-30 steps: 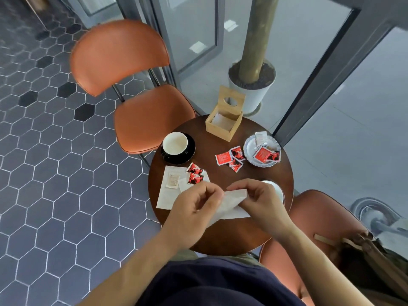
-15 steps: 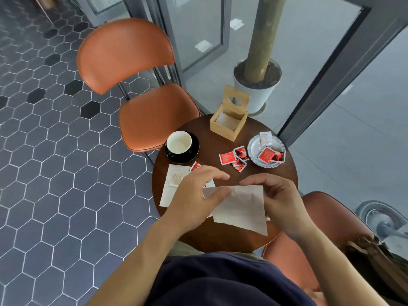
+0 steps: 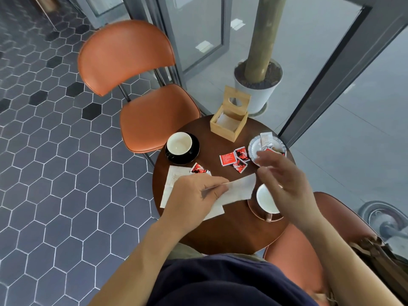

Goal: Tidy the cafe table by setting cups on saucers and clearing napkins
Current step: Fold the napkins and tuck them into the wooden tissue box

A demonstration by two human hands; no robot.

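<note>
My left hand [image 3: 196, 195] pinches a white napkin [image 3: 239, 189] above the near side of the round dark wooden table [image 3: 231, 230]. My right hand [image 3: 284, 182] hovers just right of the napkin, fingers spread, holding nothing. Under it a white cup [image 3: 266, 199] sits on a brown saucer [image 3: 262, 214]. A second white cup [image 3: 179, 143] sits on a black saucer [image 3: 189, 156] at the table's left. Another napkin [image 3: 171, 184] lies flat on the table beneath my left hand.
Red sachets [image 3: 235, 159] lie mid-table, more on a small patterned plate [image 3: 255, 146]. A wooden napkin box [image 3: 229, 120] stands at the far edge. An orange chair [image 3: 141, 89] is behind the table, another [image 3: 331, 217] at right. A potted trunk [image 3: 260, 82] stands by glass doors.
My right hand has let go of the napkin and moved up and to the right. The left hand still holds the napkin, now folded narrower. The cup on the brown saucer has come into view.
</note>
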